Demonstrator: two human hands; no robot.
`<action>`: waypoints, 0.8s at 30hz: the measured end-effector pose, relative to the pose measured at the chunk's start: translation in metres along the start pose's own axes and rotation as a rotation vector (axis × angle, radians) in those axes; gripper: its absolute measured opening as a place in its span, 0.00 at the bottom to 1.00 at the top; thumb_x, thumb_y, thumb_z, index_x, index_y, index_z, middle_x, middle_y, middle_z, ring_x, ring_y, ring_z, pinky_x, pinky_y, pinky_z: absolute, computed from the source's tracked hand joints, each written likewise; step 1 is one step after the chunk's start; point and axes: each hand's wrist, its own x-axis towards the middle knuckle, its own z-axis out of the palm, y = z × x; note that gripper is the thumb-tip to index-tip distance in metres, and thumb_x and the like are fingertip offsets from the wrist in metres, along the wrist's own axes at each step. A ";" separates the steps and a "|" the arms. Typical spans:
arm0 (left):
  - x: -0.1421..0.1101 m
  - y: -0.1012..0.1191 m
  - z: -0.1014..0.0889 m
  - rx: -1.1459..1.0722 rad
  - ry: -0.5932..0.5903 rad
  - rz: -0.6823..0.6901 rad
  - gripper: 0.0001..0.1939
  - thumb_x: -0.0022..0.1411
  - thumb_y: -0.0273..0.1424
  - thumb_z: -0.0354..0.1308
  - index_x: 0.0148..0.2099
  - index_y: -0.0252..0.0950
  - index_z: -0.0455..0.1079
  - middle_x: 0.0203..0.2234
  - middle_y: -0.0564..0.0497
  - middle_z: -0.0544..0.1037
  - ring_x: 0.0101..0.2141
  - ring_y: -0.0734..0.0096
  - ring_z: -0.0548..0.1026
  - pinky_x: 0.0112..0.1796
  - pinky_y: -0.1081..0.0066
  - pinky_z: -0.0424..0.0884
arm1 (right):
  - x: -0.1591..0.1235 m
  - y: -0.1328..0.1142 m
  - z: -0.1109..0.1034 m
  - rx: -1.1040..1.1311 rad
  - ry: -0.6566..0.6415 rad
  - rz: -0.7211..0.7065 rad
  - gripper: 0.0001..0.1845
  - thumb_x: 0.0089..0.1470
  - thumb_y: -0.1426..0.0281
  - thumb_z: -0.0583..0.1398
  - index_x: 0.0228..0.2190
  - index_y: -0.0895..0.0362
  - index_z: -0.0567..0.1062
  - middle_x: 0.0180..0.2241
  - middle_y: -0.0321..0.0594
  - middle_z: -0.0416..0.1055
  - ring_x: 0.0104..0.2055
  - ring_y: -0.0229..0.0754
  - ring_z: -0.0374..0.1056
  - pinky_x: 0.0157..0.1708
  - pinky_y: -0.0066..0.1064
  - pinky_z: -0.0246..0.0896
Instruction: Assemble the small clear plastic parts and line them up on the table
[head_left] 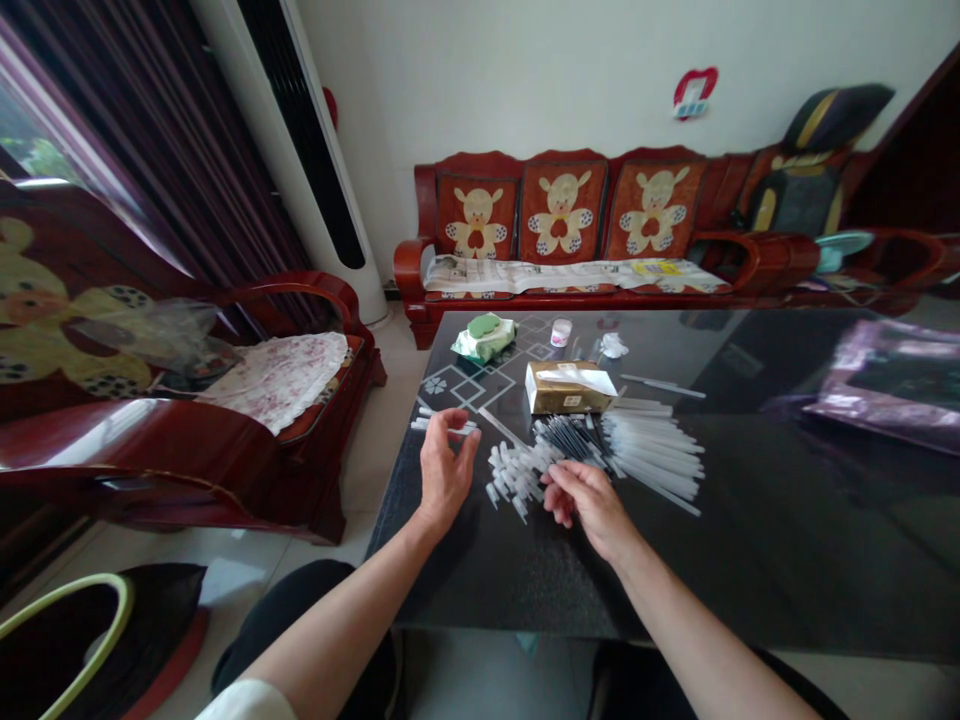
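Note:
At the left edge of the black table, my left hand is curved, with a gap between thumb and fingers. Several white tubes lie just beyond its fingertips. My right hand has thumb and forefinger pinched together beside a heap of short translucent white caps; anything between those fingertips is too small to make out. Behind this hand, thin dark rods lie in a bundle. Long translucent white tubes fan out to their right.
A gold tissue box stands behind the rods. Farther back are a green wipes pack, a small white cup and a crumpled white tissue. Shiny purple packaging lies on the right. A wooden armchair stands left of the table.

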 end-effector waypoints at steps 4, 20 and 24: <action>-0.004 -0.007 0.008 -0.475 -0.360 -0.398 0.20 0.58 0.44 0.59 0.44 0.32 0.70 0.30 0.49 0.74 0.27 0.73 0.72 0.29 0.72 0.71 | -0.001 0.001 0.004 0.001 -0.039 -0.002 0.21 0.51 0.53 0.61 0.30 0.60 0.72 0.18 0.37 0.72 0.15 0.31 0.61 0.13 0.21 0.49; -0.012 -0.005 0.017 -0.783 -0.460 -0.611 0.22 0.54 0.46 0.63 0.37 0.29 0.72 0.22 0.49 0.76 0.24 0.74 0.75 0.29 0.74 0.71 | -0.002 0.001 0.009 0.038 -0.194 0.078 0.23 0.53 0.51 0.58 0.28 0.61 0.72 0.17 0.39 0.73 0.14 0.33 0.63 0.13 0.22 0.51; -0.013 -0.005 0.018 -0.758 -0.439 -0.625 0.23 0.54 0.46 0.63 0.37 0.28 0.72 0.22 0.49 0.76 0.23 0.74 0.75 0.29 0.74 0.72 | -0.002 0.003 0.008 0.035 -0.197 0.077 0.22 0.52 0.53 0.60 0.28 0.61 0.72 0.17 0.38 0.73 0.14 0.32 0.63 0.14 0.22 0.52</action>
